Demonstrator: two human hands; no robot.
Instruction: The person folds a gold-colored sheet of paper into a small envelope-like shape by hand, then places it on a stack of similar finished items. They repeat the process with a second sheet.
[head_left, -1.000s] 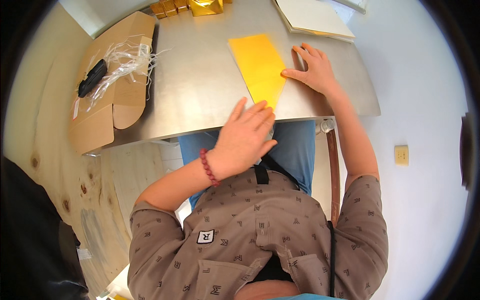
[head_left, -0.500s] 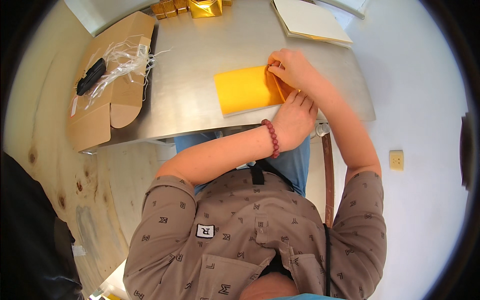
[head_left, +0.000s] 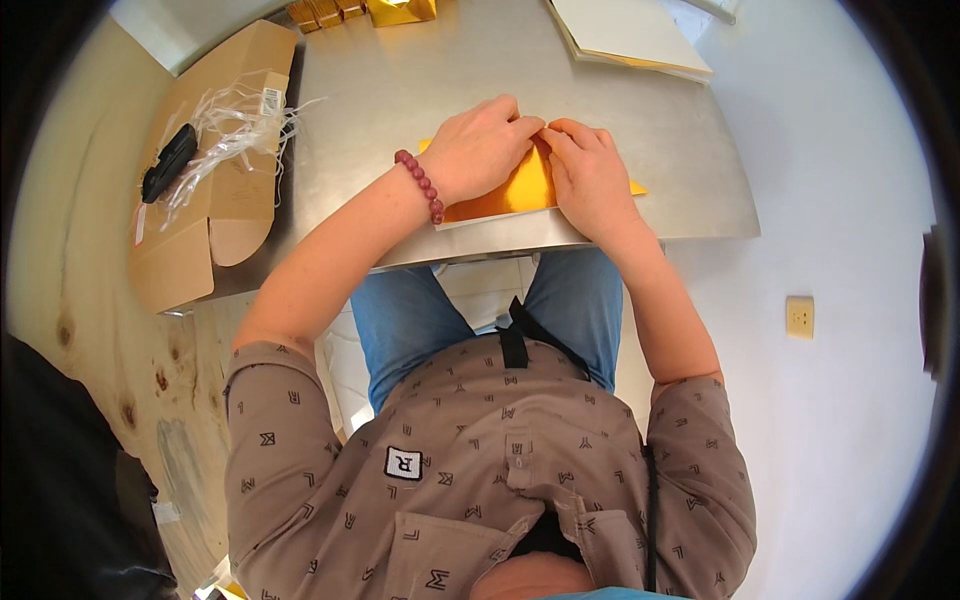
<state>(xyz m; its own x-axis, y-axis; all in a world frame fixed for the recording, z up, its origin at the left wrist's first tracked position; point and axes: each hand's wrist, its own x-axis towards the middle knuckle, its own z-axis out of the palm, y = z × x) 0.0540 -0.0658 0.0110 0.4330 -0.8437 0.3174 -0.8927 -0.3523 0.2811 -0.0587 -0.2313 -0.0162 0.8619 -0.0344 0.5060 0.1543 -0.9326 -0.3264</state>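
A sheet of shiny gold foil paper (head_left: 524, 190) lies near the front edge of the metal table, its lower rim showing white. My left hand (head_left: 484, 148), a dark red bead bracelet at the wrist, rests over its left part with the fingertips pinched at the far edge. Right beside those fingertips, my right hand (head_left: 592, 172) has its thumb and fingers closed at the same far edge, the palm over the paper's right part. One gold corner sticks out past the right hand. How the paper is folded under the fingers is hidden.
Flattened brown cardboard (head_left: 178, 245) covers the table's left side, with white plastic strips (head_left: 232, 125) and a black object (head_left: 170, 163) on it. At the back stand folded gold pieces (head_left: 402, 10). A stack of pale sheets (head_left: 632, 38) lies at the far right of the metal table (head_left: 370, 95).
My left hand has moved from the near right of the paper up to its far edge. The right hand has shifted slightly right and nearer. Both hands now meet at the far edge.
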